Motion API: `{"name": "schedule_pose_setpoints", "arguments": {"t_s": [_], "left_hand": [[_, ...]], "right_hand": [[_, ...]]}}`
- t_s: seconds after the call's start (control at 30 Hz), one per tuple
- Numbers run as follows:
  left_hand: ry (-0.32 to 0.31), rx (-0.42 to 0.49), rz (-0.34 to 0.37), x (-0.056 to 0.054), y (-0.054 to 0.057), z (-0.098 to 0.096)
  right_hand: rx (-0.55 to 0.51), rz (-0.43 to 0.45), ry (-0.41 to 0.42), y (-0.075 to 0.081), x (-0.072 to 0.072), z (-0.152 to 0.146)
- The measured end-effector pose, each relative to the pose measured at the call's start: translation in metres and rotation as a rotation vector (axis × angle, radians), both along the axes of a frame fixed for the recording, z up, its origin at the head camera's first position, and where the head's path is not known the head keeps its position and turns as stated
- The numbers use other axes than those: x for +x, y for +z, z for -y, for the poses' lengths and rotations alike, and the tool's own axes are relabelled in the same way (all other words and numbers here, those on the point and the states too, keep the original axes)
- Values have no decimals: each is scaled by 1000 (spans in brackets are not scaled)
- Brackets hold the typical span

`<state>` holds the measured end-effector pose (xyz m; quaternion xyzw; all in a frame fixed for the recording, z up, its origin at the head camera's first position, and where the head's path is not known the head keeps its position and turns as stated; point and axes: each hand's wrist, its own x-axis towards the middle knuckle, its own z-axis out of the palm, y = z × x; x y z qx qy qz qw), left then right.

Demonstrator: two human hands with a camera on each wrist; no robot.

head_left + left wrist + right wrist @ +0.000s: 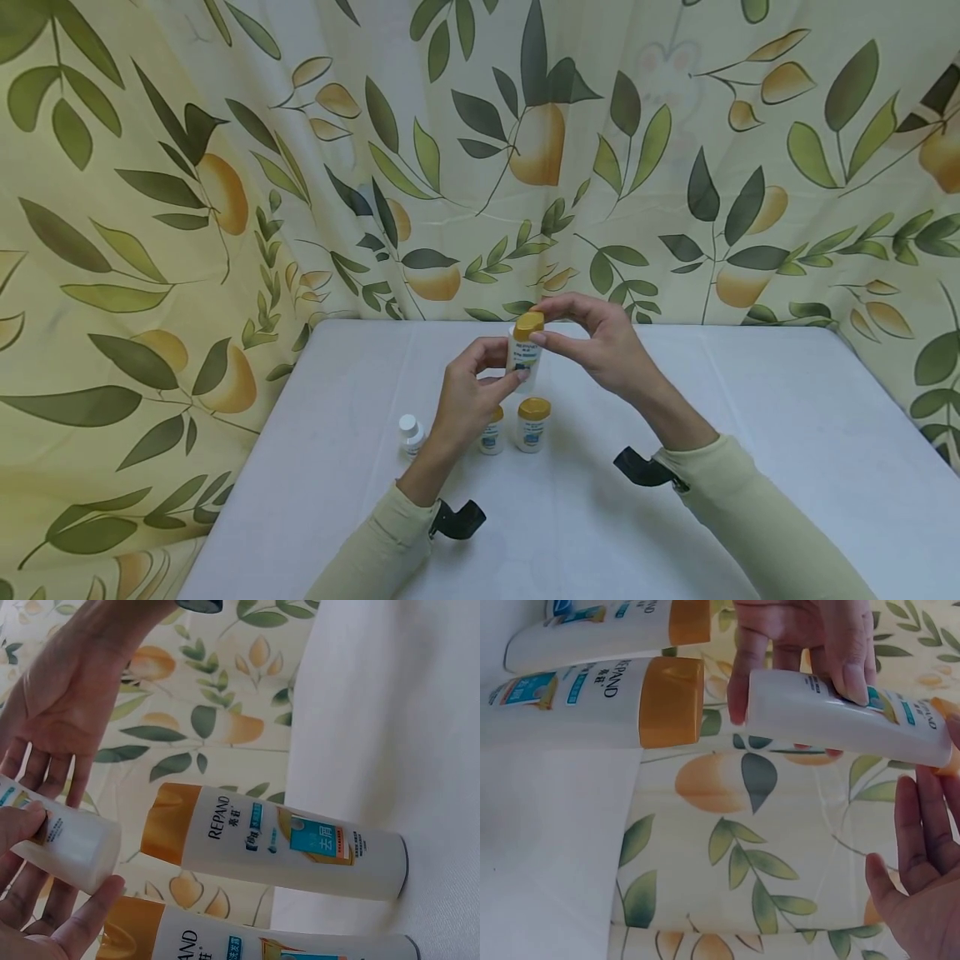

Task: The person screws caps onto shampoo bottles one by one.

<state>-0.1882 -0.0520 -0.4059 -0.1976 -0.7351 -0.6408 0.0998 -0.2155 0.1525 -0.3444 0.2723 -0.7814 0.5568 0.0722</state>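
Above the table, a white shampoo bottle [523, 357] with a gold cap is held between both hands. The left hand [471, 390] grips its lower body, with the thumb across the label. At the top, the right hand [596, 343] pinches the gold cap between thumb and fingers. In the right wrist view the held bottle [832, 712] lies sideways, its cap partly hidden by the right hand [930, 877]. Below the hands stand two matching gold-capped bottles, a right one [533, 429] and a left one [491, 438], the latter partly covered by the left hand.
A small white-capped bottle [410, 433] stands left of the left forearm, partly hidden by it. All stand on a white-covered table [600, 533]. Behind the table's far edge hangs a leaf-and-fruit patterned curtain [480, 233]. Black wrist cameras sit at both sleeves.
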Motion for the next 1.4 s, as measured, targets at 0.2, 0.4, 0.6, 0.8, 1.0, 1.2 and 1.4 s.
{"name": "schedule_pose_setpoints", "arguments": {"t_s": [0.2,0.4,0.6,0.8,1.0,1.2,1.4], "left_hand": [[16,0,-8,1,-1,0],[24,3,-12,1,-1,0],[22,7,-5,2,-1,0],[-2,5,-2,2,-1,0],[16,5,-26,1,-1,-3],[33,-17,-33,3,0,-5],[-5,-27,-13,3,2,-2]], "right_hand": [[-4,3,-27,-2,0,3],[-2,8,-46,-2,1,4],[-13,14,-33,-3,0,5],[-3,41,-15,-3,0,4],[13,24,-63,-2,0,5],[9,21,-74,-3,-1,5],[9,29,-55,-2,-2,2]]}}
